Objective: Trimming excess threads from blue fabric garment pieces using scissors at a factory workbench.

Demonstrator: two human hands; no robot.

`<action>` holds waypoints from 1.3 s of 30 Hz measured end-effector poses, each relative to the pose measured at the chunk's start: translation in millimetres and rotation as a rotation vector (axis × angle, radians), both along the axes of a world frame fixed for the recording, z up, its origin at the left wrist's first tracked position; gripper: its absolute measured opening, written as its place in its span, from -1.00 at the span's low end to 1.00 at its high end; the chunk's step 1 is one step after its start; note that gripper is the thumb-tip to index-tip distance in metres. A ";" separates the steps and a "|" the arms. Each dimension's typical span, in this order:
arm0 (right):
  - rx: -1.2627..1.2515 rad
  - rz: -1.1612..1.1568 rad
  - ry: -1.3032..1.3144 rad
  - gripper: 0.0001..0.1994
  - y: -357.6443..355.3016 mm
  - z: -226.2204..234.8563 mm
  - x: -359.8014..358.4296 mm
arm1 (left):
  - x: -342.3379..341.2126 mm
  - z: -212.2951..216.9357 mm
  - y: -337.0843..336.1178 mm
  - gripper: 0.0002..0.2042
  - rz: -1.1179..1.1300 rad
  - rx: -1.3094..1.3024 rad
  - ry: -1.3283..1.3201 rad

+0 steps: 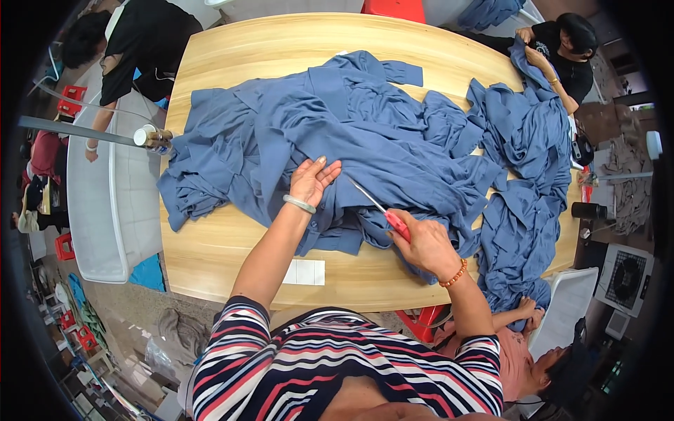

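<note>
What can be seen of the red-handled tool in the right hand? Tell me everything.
The red-handled tool is slim and straight, with a thick, bright red handle, perhaps plastic, and a narrow, shiny, metal-looking shaft. The right hand grips the handle and hides its rear end. The tool slants across the blue cloth, its tip pointing forward and to the person's left, just right of the left hand. Whether the tip touches the cloth, and its exact shape, cannot be told.

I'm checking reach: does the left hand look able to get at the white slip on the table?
Probably yes: the left hand looks empty, and the white slip lies uncovered beside the left forearm.
</note>
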State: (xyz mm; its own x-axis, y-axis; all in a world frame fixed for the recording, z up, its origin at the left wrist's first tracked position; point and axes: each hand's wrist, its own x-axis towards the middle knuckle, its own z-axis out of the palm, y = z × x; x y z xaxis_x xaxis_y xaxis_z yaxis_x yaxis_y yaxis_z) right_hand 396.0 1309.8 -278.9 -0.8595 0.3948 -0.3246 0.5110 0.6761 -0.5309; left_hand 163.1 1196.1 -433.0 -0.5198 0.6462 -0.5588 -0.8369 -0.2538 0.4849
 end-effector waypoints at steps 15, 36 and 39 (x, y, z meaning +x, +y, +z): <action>-0.054 -0.089 0.181 -0.62 3.6 -15.5 4.6 | -5.4 19.0 -60.4 -0.67 -0.594 -0.414 0.853; -0.037 -0.138 0.121 -0.61 -37.4 6.0 39.6 | 35.5 54.2 -48.4 -0.90 -0.294 -0.287 1.244; -0.030 -0.167 0.140 -0.62 -41.7 3.3 41.4 | 34.9 33.9 -54.9 -0.87 -0.352 -0.272 0.839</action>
